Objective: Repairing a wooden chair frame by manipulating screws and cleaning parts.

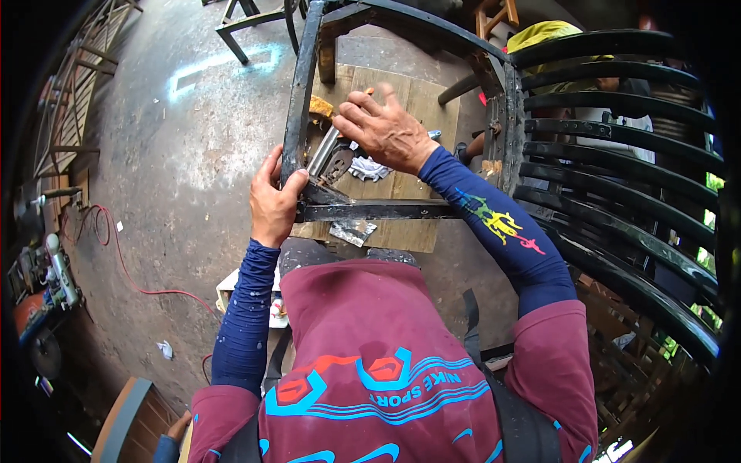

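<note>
The black metal frame (370, 208) is gripped at its near corner by the left hand (272, 204). A putty knife (333, 160), just inside that corner, is grasped by the right hand (386, 131); scraping seems underway, and steady bracing is called for.

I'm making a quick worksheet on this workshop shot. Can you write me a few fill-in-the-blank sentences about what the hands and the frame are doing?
1. The left hand grips a bar of the black metal ____.
2. The right hand presses down on a ____ with a metal blade.
3. The frame rests over a ____ board on the concrete floor.
4. A ____ cable trails across the floor on the person's left.

Missing words: frame; scraper; wooden; red
</note>
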A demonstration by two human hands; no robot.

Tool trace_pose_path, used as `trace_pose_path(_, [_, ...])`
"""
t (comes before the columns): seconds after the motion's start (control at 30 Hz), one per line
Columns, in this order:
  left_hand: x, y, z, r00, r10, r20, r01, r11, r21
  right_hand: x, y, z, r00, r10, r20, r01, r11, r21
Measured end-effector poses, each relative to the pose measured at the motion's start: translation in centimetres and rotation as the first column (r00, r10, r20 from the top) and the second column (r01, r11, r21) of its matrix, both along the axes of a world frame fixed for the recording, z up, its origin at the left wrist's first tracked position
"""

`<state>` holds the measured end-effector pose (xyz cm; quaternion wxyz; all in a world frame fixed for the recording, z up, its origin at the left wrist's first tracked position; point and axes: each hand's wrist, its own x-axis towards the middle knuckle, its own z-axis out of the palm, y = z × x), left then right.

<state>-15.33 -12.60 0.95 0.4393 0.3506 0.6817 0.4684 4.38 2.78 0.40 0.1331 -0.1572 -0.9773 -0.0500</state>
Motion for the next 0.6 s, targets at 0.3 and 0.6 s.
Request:
trace_pose_path(0.3, [0.6, -0.1, -0.9, 0.996, -0.014, -0.084, 0.02, 0.997, 0.072, -0.2, 1.5, 2.3, 0.945, 0.107, 0.31, -0.059, 0.985, -0.16])
trace_pose_path(0.6, [0.7, -0.5, -0.7, 0.994, -0.04, -0.1, 0.047, 0.997, 0.069, -2.0, 2.9, 4.5, 0.727, 0.322, 0.607, 0.198, 0.748, -0.634])
